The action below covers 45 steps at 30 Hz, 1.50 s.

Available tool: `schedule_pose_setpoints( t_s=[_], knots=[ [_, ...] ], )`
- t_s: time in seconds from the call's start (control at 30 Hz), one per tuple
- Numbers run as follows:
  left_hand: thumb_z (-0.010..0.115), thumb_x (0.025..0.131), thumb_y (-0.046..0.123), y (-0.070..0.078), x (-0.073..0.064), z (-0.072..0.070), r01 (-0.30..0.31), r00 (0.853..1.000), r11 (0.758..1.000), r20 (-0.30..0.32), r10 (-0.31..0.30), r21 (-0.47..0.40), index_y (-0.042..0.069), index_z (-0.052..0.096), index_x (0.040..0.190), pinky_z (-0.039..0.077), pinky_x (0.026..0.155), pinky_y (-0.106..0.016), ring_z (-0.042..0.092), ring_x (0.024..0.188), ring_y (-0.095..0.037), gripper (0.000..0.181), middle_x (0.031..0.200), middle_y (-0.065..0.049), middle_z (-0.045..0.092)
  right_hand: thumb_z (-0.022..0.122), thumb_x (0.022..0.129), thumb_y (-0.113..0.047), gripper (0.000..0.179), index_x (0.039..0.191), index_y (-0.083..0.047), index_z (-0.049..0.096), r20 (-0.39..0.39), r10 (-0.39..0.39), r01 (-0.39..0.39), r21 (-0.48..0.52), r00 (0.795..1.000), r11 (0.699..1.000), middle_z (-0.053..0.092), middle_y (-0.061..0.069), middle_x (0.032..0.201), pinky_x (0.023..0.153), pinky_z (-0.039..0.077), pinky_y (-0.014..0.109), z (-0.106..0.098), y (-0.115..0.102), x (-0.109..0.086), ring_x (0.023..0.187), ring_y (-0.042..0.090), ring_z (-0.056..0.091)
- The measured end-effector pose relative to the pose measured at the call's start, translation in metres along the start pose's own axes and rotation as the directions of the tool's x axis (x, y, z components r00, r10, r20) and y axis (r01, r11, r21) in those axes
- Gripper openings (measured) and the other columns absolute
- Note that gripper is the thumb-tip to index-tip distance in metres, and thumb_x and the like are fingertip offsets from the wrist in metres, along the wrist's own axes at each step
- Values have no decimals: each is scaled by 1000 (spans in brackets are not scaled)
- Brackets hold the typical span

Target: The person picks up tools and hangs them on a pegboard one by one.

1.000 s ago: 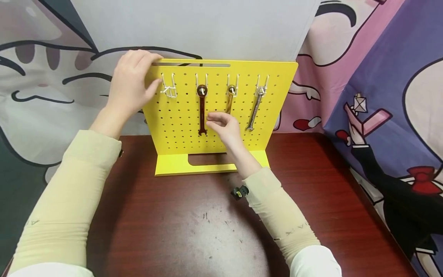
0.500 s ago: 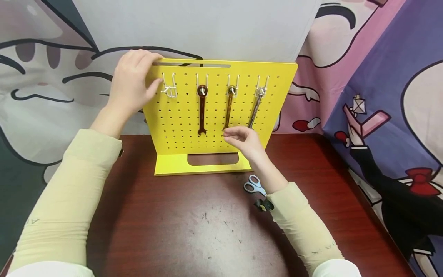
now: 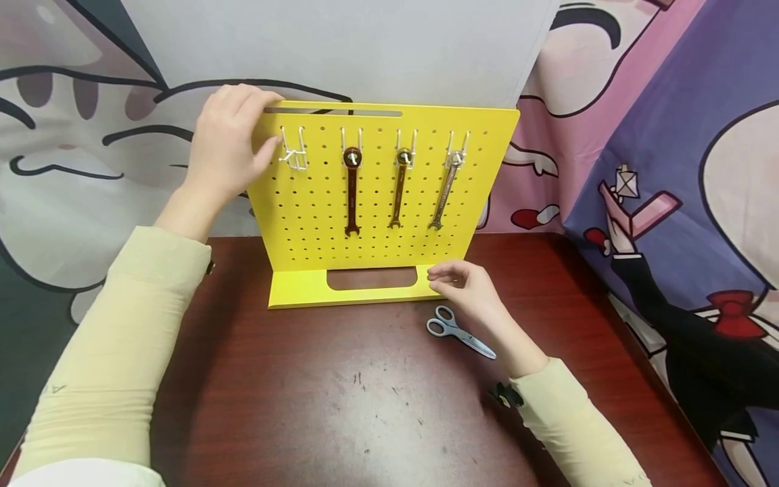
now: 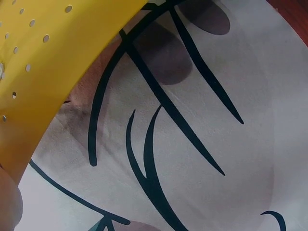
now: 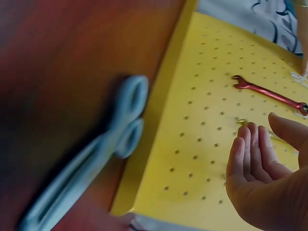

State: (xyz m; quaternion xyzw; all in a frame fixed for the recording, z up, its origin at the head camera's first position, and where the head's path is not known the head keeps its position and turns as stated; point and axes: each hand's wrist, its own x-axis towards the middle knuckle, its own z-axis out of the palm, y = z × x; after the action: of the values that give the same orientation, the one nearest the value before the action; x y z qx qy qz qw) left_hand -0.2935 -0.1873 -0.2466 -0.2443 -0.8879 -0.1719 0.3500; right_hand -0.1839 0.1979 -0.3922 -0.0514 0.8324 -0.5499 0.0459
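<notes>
A yellow pegboard [image 3: 316, 203] stands on the table, and my left hand [image 3: 228, 135] grips its top left corner, thumb on the front face. Three wrenches hang from white hooks: a dark red wrench [image 3: 352, 196], a gold-brown wrench [image 3: 399, 189] and a silver wrench [image 3: 445, 193]. The leftmost white hook [image 3: 295, 157] bears nothing. My right hand [image 3: 471, 287] hovers at the board's lower right, fingers loosely bent and holding nothing. Just below it lie light blue scissors [image 3: 456, 329], blades pointing right; in the right wrist view the scissors [image 5: 91, 154] lie beside the board's base.
The dark red-brown wooden table [image 3: 316, 399] spreads in front of the board. Printed cartoon cloth [image 3: 657, 169] hangs at the right and behind, with a plain white panel [image 3: 341, 47] at the back.
My right hand has moved from beside the wrenches down and to the right, uncovering the scissors and the lower ends of the wrenches. My left hand stays at the board's corner.
</notes>
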Motion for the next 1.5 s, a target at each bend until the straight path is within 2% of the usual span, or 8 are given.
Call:
schedule_pose_setpoints(
  t_s=[0.1,0.23,0.4,0.63,0.87,1.2,1.3,1.5],
  knots=[
    [71,97,4,0,0,0,-5,1000,1000,-1,5,-1,1,61,140,39,125,-48,55,130,-40,44,136,-20,66,74,94,-1,25,118,6,73,-4,-3,3,-32,1000,999,74,31,120,81,58,14,-5,11,-4,90,4,71],
    [71,97,4,0,0,1,-16,1000,1000,-6,16,-6,1,61,139,40,125,-49,55,129,-41,44,135,-21,66,76,92,1,23,114,6,74,-9,-41,40,-132,999,990,77,26,110,79,58,14,-12,24,-9,88,8,72],
    [71,97,4,-1,0,1,-10,1000,1000,-4,10,-3,1,61,140,39,125,-48,55,130,-40,44,136,-21,66,78,90,2,21,110,4,76,11,-57,58,-248,998,967,79,21,99,76,59,16,-20,36,-14,86,19,75],
    [71,97,4,-3,0,2,-18,1000,1000,-7,18,-3,1,61,140,40,124,-49,55,130,-41,44,135,-21,66,80,87,1,20,107,-1,77,35,-71,79,-374,997,924,79,13,94,76,61,22,-24,51,-21,84,21,75],
    [70,97,4,-3,0,1,-22,1000,1000,-8,22,-1,1,60,140,40,124,-49,55,129,-41,44,135,-21,66,82,87,-1,20,106,-2,77,84,-75,103,-415,994,904,79,10,94,79,62,28,-30,64,-27,86,20,74],
    [70,97,4,-3,-1,2,-23,1000,1000,-11,23,-3,1,61,140,40,124,-49,55,129,-41,44,135,-21,66,83,86,-2,19,104,-2,77,150,-26,90,-440,988,894,77,6,91,75,59,23,-34,77,-32,83,14,71],
    [70,97,4,-3,-1,3,-27,1000,1000,-15,27,-7,1,61,139,40,123,-49,55,129,-41,44,134,-21,66,85,85,-2,21,104,-2,76,163,-30,103,-465,986,879,77,6,92,75,59,24,-34,81,-34,83,14,71],
    [70,97,4,-4,0,3,-30,999,1000,-20,30,-2,1,61,139,40,124,-49,55,129,-41,44,134,-21,66,88,79,-1,26,101,-4,76,177,-85,166,-510,980,844,73,4,92,76,58,25,-31,87,-35,84,14,68]
  ],
)
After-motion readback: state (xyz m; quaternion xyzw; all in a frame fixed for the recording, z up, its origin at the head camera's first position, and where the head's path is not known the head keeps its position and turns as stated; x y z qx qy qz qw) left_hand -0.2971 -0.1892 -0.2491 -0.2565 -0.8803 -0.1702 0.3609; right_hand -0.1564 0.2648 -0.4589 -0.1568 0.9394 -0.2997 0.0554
